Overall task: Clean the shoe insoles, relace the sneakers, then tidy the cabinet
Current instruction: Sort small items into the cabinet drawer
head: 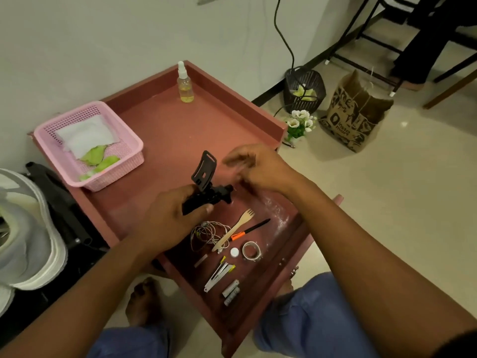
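we see our right hand (254,165) motion-blurred, fingers unclear, white sneaker (24,233) cut off at left edge, small drawer (289,244) bits unidentifiable

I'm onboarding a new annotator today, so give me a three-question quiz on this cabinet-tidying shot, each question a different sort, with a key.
1. True or false: the spray bottle stands upright on the cabinet top.
2. Which hand grips the black phone mount? A) left hand B) right hand C) both
3. Fill in: the wooden fork lies in the open ____, beside the tangled earphones.

Key
1. True; it stands near the back corner.
2. A; the right hand hovers by the mount's far end, blurred, fingers loosely curled.
3. drawer, which also holds a pen and a tape roll.
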Tool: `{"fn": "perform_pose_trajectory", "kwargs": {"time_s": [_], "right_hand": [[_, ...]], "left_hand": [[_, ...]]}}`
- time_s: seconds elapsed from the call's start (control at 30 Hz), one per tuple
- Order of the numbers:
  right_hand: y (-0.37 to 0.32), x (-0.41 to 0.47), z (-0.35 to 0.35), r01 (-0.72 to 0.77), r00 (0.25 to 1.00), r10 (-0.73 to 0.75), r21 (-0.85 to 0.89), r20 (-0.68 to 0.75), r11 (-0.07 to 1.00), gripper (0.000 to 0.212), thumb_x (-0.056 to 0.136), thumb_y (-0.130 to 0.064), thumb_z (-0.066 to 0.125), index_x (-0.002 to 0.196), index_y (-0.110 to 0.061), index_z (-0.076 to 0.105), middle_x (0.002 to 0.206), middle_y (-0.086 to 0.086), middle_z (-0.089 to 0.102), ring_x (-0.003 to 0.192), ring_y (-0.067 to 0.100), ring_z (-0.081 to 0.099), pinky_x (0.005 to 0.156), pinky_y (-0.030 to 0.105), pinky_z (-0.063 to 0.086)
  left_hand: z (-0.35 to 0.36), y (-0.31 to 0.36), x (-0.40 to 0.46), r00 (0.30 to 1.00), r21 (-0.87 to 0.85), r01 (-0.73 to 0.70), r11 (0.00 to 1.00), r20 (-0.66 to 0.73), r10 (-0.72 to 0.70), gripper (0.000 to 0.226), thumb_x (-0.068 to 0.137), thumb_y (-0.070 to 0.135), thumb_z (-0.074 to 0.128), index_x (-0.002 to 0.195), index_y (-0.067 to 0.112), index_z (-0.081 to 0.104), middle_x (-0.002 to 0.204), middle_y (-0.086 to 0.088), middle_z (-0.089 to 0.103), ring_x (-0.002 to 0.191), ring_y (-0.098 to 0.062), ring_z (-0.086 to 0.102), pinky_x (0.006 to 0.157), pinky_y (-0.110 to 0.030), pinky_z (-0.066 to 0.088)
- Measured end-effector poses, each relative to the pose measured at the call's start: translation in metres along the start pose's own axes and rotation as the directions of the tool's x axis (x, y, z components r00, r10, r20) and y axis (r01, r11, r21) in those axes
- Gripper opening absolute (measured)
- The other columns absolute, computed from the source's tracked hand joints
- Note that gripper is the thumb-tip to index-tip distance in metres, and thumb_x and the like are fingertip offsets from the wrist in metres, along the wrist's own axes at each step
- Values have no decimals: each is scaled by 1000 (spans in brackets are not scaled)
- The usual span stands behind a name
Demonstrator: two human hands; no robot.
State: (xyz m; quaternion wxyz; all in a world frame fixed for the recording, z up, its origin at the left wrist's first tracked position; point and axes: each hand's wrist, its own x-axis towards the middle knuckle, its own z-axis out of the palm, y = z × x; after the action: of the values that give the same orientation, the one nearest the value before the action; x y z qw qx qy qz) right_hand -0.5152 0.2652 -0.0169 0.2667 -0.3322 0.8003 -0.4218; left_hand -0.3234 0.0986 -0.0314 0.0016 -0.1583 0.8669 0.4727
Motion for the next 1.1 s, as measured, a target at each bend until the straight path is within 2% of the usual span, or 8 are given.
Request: {"fn": "perform_pose_trajectory", "kwargs": {"time_s": [0.1,0.27,0.37,0.47,0.63,0.8,0.93,1.1], "right_hand": [[18,21,6,28,985,-67,-231,-162,973,46,87,-8,73,128,-29,69,141,-7,61,131,14,54,112,44,46],[40,39,24,66,993,-107,-490,-57,869,57,88,-46,77,139,-25,63,154,3,52,146,23,41,122,48,31],[46,43,20,46,992,-92,-419,-89,907,57,83,-46,81,135,-29,66,155,-3,50,146,18,40,121,47,32],[50,46,16,28,994,-64,-345,-92,938,57,79,-44,85,132,-32,68,155,-8,50,147,14,39,121,47,32],[50,50,16,9,993,-42,-290,-109,957,56,76,-40,88,128,-32,71,152,-10,53,145,14,42,119,46,35],[49,53,14,-2,993,-32,-284,-114,959,55,74,-40,90,125,-31,73,151,-10,54,140,16,47,116,46,39],[51,54,15,13,993,-50,-311,-111,950,55,75,-42,88,126,-32,72,152,-11,53,142,17,45,116,46,39],[51,52,16,13,993,-48,-301,-106,953,55,75,-41,88,127,-33,72,152,-12,53,144,14,42,117,42,36]], "left_hand": [[20,0,-9,998,92,-14,996,66,8,16,94,35,72,110,34,69,80,9,72,66,-9,70,60,-35,59],[85,-3,-12,985,92,22,995,171,-38,11,87,25,75,88,29,65,68,4,65,54,-4,57,50,-29,46],[114,-8,1,990,201,34,979,130,-61,15,90,23,73,95,25,59,84,6,61,69,-5,62,55,-19,43],[131,-29,18,996,276,47,960,55,-65,17,93,23,67,108,22,58,103,3,60,86,-14,63,67,-30,50],[149,-63,52,980,482,191,855,-136,-142,29,101,41,56,117,20,67,109,-4,73,98,-27,70,81,-39,56],[157,-81,72,930,314,366,876,-135,-341,47,107,48,39,142,19,53,135,-8,64,120,-30,64,95,-41,53],[162,-78,80,926,231,373,899,-142,-349,52,108,47,39,150,18,46,148,-10,56,133,-31,55,108,-44,46],[163,-72,78,918,290,397,871,-140,-372,52,109,41,41,155,16,40,154,-11,50,139,-31,50,109,-41,42]]}}
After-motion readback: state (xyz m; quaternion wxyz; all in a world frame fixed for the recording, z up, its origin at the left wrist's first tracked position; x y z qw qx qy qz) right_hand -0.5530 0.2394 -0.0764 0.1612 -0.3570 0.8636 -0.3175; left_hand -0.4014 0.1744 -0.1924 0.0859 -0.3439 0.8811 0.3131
